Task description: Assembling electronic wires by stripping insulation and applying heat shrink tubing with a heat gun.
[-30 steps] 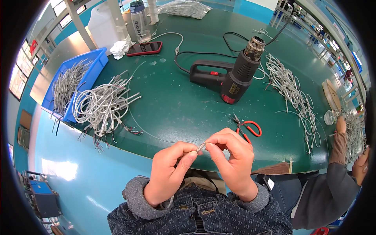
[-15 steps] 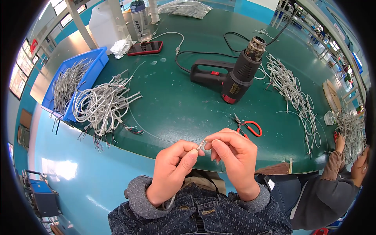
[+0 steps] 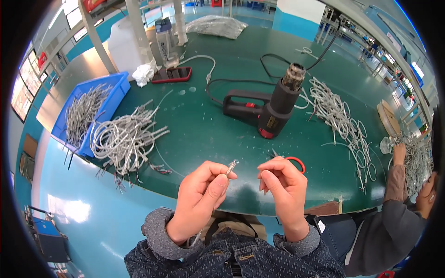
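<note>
My left hand point(image 3: 200, 195) is closed, thumb against forefinger, on the end of a grey cable point(image 3: 231, 167). Bare frayed strands stick up from its tip, and more of the cable hangs below by the left cuff. A short gap to the right, my right hand point(image 3: 286, 186) is pinched above the table edge; whether something tiny sits between its fingertips I cannot make out. Behind its knuckles lies a pair of red-handled cutters point(image 3: 296, 162), partly hidden. Beyond the hands a dark heat gun point(image 3: 276, 109) stands with its nozzle up.
At left, a heap of grey cables point(image 3: 125, 141) lies against a blue bin point(image 3: 121, 90) of cut cables. A phone point(image 3: 172, 74), crumpled tissue point(image 3: 143, 74) and bottle point(image 3: 165, 44) are behind. Cables point(image 3: 337, 116) spread at right, near a spool point(image 3: 387, 118) and a co-worker's hand point(image 3: 399, 154).
My hands have drawn apart: the right has let go of the cable end and moved right. The left keeps the cable, its stripped tip now pointing up. The view has shifted slightly.
</note>
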`<state>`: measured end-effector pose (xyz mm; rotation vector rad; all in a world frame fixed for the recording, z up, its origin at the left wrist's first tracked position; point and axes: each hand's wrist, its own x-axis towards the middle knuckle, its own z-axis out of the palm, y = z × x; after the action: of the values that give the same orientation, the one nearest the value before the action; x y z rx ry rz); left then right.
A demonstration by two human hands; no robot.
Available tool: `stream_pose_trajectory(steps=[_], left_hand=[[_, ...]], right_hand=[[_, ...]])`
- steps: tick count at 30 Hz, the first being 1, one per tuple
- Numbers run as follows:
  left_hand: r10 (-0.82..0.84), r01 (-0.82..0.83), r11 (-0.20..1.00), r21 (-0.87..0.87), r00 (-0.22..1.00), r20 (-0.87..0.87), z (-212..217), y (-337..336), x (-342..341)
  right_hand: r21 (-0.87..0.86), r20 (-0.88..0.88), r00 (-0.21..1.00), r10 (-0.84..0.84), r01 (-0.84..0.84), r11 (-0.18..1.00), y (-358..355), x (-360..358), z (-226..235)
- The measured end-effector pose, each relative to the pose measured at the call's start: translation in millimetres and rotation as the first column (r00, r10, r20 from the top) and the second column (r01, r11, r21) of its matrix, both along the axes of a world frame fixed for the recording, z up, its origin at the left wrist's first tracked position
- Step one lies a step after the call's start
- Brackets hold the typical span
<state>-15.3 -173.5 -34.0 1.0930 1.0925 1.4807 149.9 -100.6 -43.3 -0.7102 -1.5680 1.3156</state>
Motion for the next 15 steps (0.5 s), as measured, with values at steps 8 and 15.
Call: stream_pose_trajectory(steps=[8,15], left_hand=[[-0.004,0.015,0.991,0.131,0.996,-0.088,24.9,52.7,-6.0],[0.003,0.03,0.978,0.208,0.988,-0.157,39.2,114.5,-8.3]], right_hand=[[-0.019,-0.053,0.98,-0.192,0.191,0.981,31.0,33.8,10.9],[-0.034,0.053,0.965,-0.256,0.258,0.966,69.2,54.3,7.4]])
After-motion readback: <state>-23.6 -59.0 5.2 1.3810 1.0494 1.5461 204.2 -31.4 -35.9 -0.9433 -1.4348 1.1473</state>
